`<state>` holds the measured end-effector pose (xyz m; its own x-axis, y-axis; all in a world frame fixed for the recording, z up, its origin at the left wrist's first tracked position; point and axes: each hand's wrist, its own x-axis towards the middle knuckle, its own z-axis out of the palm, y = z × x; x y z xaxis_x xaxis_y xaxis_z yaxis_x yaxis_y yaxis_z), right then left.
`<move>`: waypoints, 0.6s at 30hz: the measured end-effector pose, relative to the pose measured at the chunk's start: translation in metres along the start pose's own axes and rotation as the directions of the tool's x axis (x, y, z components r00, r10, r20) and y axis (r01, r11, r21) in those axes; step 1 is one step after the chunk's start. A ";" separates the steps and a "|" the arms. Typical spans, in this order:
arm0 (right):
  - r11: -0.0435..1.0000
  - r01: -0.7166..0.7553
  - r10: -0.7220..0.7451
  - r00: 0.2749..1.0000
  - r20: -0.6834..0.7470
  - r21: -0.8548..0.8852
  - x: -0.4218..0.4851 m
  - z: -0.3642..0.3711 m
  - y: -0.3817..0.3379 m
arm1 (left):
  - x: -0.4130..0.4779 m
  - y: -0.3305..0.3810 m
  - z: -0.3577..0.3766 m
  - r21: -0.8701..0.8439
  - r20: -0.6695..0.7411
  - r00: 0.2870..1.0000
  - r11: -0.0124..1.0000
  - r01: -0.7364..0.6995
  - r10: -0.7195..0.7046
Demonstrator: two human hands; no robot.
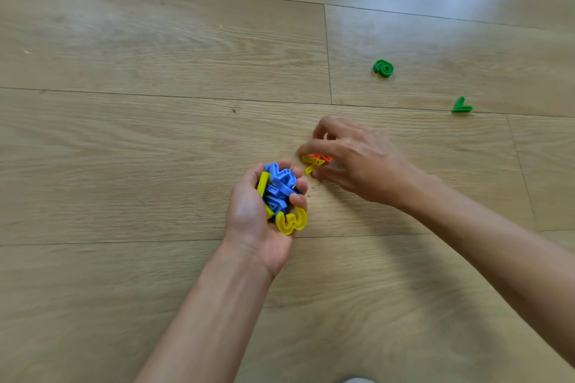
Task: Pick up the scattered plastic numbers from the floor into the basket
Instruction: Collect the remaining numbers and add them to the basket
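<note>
Left hand (258,214) nearest me, gripping blue and yellow numbers (278,193), right hand (357,158) pinching yellow and orange numbers (315,160), round green number (383,68) and angled green number (461,105) on floor (155,149)

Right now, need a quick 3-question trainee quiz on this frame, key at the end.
1. True or false: the right hand holds nothing.
2. How many green numbers lie loose on the floor? A) one B) two C) four
3. Fill in: in the pile of numbers held by the left hand, the yellow number nearest the wrist reads ___.
Key: 1 false, its fingers close on yellow and orange numbers; 2 B; 3 "3".
</note>
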<state>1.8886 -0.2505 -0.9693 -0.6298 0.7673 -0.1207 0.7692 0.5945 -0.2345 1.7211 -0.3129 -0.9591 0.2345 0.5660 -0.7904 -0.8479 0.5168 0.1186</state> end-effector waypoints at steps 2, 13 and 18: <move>1.000 0.014 -0.015 1.000 -0.006 -0.013 0.001 0.006 0.001 | 0.000 0.001 -0.003 0.008 0.002 1.000 1.000 0.000 0.000; 0.944 0.060 0.000 0.983 -0.182 0.325 0.007 -0.068 -0.036 | 0.025 0.009 0.037 0.105 0.149 0.985 0.992 0.070 -0.085; 0.980 -0.022 0.046 0.992 -0.119 0.198 0.011 -0.072 -0.035 | 0.026 0.014 0.068 0.240 0.257 0.966 0.969 -0.064 0.000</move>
<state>1.8624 -0.2451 -0.8926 -0.5766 0.8168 -0.0160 0.7461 0.5185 -0.4177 1.7478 -0.2471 -0.9370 0.3484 0.7122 -0.6094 -0.7223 0.6184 0.3097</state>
